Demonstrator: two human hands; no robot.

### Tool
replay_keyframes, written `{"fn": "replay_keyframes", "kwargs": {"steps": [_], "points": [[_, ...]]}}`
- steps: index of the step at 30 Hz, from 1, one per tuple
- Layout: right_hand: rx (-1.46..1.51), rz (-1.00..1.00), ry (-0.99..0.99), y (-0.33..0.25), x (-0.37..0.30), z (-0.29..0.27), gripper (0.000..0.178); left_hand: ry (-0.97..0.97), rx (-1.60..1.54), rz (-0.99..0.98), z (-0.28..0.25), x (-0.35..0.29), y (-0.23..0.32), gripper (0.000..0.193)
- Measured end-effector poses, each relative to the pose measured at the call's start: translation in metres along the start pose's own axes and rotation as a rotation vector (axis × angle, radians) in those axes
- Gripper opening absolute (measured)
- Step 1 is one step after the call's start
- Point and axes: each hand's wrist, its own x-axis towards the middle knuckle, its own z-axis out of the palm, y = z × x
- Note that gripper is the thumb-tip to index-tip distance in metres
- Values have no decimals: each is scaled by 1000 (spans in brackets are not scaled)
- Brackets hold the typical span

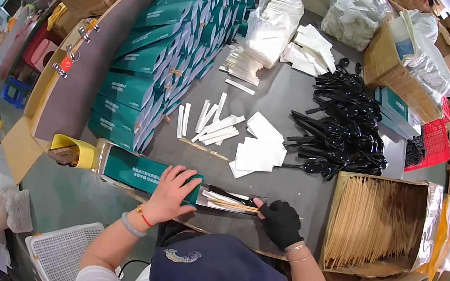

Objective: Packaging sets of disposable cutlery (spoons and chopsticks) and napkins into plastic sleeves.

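My left hand lies with spread fingers on a green paper sleeve at the table's near edge, thumb by the sleeve's near side. At the sleeve's right end lie a black plastic spoon, white paper pieces and a pair of wooden chopsticks. My right hand, in a black glove with a bare thumb, is closed on the chopsticks' right end. Whether their left tips are inside the sleeve is hidden by my left hand. Beyond lie white folded napkins and narrow white paper packets.
Green sleeves are stacked along the left. A heap of black spoons lies right of centre. The near right holds a cardboard box of chopsticks. A yellow container stands near left; a plastic bag of white packets stands at the back.
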Motion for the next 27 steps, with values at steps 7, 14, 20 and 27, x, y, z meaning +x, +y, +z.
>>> {"fn": "replay_keyframes", "kwargs": {"steps": [7,14,20,27], "points": [[605,-121,108,-39,36,34,33,-5,-53,77,17,33,26,69],[806,305,214,-51,28,54,15,-23,-21,102,34,36,27,70],[204,7,261,-51,42,1,62,-188,111,209,17,52,26,53],[206,109,255,-22,31,-32,59,-340,235,261,-93,80,13,20]]}}
